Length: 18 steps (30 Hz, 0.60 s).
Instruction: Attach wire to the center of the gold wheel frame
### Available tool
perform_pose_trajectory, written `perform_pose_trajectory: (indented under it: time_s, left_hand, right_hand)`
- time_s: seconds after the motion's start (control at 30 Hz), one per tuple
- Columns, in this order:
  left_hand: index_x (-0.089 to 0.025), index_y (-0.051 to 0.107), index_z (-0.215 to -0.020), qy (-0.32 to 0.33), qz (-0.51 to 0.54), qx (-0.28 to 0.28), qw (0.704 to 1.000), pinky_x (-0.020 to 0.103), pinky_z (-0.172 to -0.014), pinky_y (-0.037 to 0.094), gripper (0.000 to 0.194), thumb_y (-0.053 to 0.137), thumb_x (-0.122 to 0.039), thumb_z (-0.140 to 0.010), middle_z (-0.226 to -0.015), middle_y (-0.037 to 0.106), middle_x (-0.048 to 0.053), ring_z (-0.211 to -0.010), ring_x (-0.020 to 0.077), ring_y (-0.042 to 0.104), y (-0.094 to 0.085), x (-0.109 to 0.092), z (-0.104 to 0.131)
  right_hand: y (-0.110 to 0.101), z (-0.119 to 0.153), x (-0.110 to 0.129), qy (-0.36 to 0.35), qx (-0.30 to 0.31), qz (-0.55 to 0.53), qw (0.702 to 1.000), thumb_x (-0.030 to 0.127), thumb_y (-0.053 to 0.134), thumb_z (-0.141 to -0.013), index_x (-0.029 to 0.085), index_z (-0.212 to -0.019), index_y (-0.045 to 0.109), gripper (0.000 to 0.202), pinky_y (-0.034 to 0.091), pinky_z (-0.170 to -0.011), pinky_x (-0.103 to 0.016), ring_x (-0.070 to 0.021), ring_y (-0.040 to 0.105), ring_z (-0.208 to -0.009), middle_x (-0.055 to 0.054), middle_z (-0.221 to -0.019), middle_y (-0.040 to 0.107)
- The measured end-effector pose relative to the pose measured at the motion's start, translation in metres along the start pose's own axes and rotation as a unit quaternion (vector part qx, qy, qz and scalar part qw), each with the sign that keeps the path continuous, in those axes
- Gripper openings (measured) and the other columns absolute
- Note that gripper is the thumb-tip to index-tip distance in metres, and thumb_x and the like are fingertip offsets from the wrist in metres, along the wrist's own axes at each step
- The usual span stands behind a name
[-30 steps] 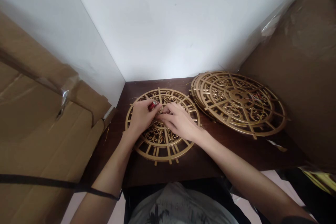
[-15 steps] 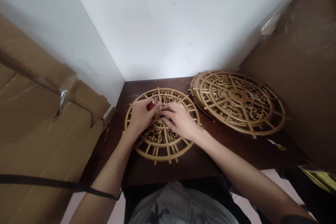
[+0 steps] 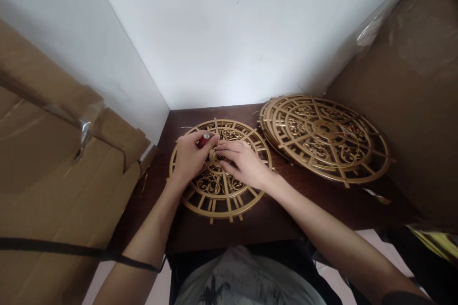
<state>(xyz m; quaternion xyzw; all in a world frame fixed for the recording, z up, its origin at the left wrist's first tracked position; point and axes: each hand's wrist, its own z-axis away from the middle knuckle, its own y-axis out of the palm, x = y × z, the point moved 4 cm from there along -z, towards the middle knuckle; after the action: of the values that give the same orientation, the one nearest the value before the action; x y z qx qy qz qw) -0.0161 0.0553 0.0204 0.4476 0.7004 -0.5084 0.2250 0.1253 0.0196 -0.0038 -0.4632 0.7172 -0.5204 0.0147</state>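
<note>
A gold, openwork clock face (image 3: 229,209) with Roman numerals lies flat on the dark table. My left hand (image 3: 190,156) is over the left of its hub, closed round a small red cylindrical tool (image 3: 203,141) with a round silver end; the lower part is hidden in my fingers. From the right, my right hand (image 3: 245,164) rests across the face, its fingertips together at the hub beside my left thumb. Whatever those fingertips pinch is too small to make out. A bit of the round centre (image 3: 213,156) shows between my hands.
To the right lies a stack of similar gold clock faces (image 3: 324,128), thin yellow wire on top. A small brush-like item (image 3: 377,196) lies near it. Cardboard (image 3: 64,190) walls in the left side, a brown carton (image 3: 404,105) the right. A white wall (image 3: 243,38) stands behind the table (image 3: 265,233).
The red tool has tilted more upright in my left hand and moved slightly up and left. My right fingers have drawn closer together at the hub. The clock faces lie as before.
</note>
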Motion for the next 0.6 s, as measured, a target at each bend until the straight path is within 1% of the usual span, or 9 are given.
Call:
perform_pose_trajectory:
  time_s: [0.1,0.23,0.37,0.5,0.6]
  left_hand:
    - [-0.015,0.070,-0.076,-0.003,0.009,-0.001,1.000,0.026,-0.069,0.046,0.021,0.062,-0.035,-0.076,-0.077,0.070,0.003,-0.072,0.0154,0.061,0.0004,-0.0006,0.0004]
    - [-0.015,0.071,-0.078,0.009,0.020,0.004,1.000,0.025,-0.069,0.046,0.021,0.063,-0.034,-0.076,-0.078,0.070,0.003,-0.072,0.0149,0.061,0.0013,-0.0013,0.0014]
    - [-0.015,0.071,-0.081,0.016,0.009,0.026,1.000,0.025,-0.067,0.045,0.022,0.062,-0.034,-0.077,-0.075,0.069,0.003,-0.069,0.0142,0.060,0.0027,-0.0019,0.0015]
    - [-0.015,0.070,-0.087,0.032,0.015,0.059,0.998,0.027,-0.076,0.047,0.022,0.061,-0.032,-0.078,-0.088,0.070,0.005,-0.080,0.0164,0.062,0.0030,-0.0030,-0.0013]
    - [-0.015,0.069,-0.095,0.061,-0.019,0.105,0.992,0.029,-0.083,0.046,0.022,0.058,-0.026,-0.079,-0.099,0.068,0.007,-0.091,0.0182,0.061,0.0041,-0.0006,-0.0038]
  right_hand:
    - [-0.0006,-0.0005,-0.0010,0.016,-0.001,-0.019,1.000,0.018,0.052,-0.086,0.018,-0.112,0.060,0.027,0.039,-0.099,-0.043,-0.0221,0.054,-0.117,-0.009,-0.121,0.062]
    - [-0.0017,-0.0013,-0.0006,0.037,-0.001,-0.036,0.999,0.018,0.054,-0.084,0.017,-0.112,0.058,0.028,0.040,-0.098,-0.041,-0.0216,0.055,-0.114,-0.009,-0.119,0.062]
    - [-0.0016,-0.0016,0.0003,0.036,0.006,-0.045,0.998,0.018,0.054,-0.084,0.019,-0.111,0.059,0.027,0.039,-0.098,-0.041,-0.0217,0.054,-0.115,-0.008,-0.119,0.062]
    - [-0.0008,-0.0015,-0.0016,0.043,0.001,-0.051,0.998,0.016,0.053,-0.084,0.020,-0.112,0.060,0.029,0.039,-0.098,-0.043,-0.0223,0.054,-0.114,-0.008,-0.120,0.062]
    - [-0.0011,-0.0015,-0.0035,0.057,-0.017,-0.071,0.996,0.013,0.052,-0.084,0.021,-0.110,0.063,0.029,0.041,-0.096,-0.042,-0.0215,0.057,-0.110,-0.007,-0.115,0.064]
